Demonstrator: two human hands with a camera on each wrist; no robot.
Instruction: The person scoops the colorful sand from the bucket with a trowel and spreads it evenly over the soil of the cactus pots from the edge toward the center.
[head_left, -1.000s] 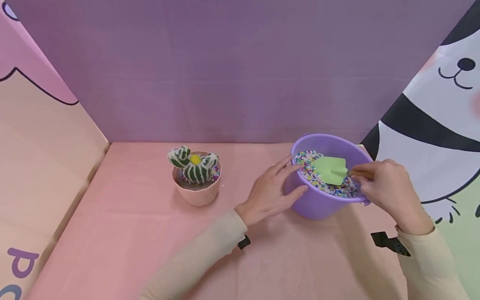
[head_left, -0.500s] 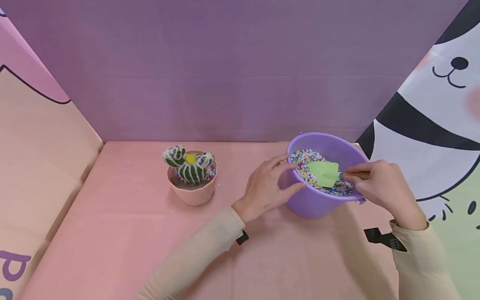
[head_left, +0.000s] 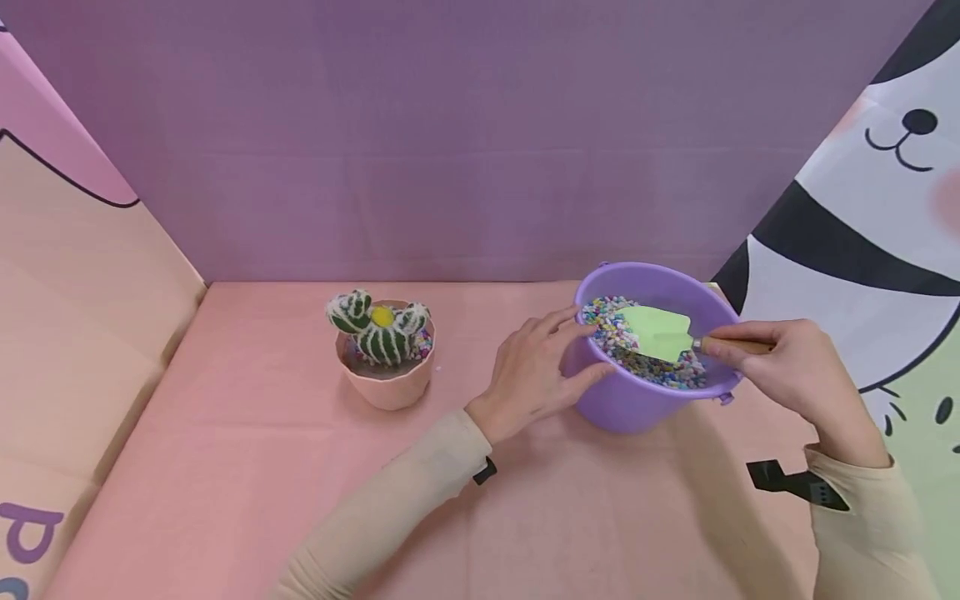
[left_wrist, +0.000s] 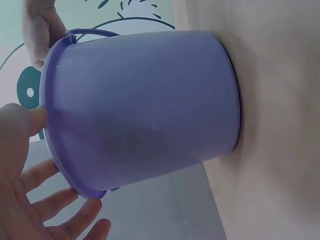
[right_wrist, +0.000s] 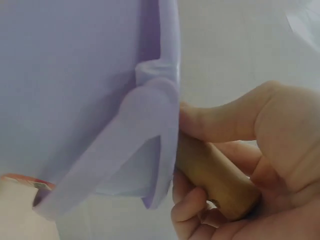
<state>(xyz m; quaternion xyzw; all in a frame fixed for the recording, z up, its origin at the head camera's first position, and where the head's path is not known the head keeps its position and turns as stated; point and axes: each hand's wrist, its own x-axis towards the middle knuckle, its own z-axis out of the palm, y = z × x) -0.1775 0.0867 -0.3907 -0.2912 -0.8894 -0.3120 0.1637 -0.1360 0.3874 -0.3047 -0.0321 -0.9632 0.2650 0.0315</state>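
Note:
My right hand [head_left: 798, 367] grips the wooden handle [right_wrist: 215, 175] of a small hand trowel [head_left: 654, 332] at the right rim of a purple bucket [head_left: 626, 412]. The trowel's pale green blade lies inside the bucket, over multicoloured beads [head_left: 606, 317]. A few beads sit at the blade's left edge. With spread fingers, my left hand [head_left: 528, 379] touches the bucket's left rim; in the left wrist view its thumb and fingertips meet the rim from outside. The bucket [left_wrist: 145, 105] stands upright, and its bail [right_wrist: 100, 155] hangs down at the side.
To the left stands a pink pot [head_left: 390, 390] holding a fuzzy striped cactus [head_left: 384, 343] with a yellow top and some beads. A purple wall [head_left: 465, 150] rises behind the pink tabletop [head_left: 247, 433]. Close right of the bucket is a panel with a panda picture [head_left: 862, 258].
My right hand has shifted a little to the right, and the trowel blade has risen and tilted above the beads. The left hand keeps its place on the rim.

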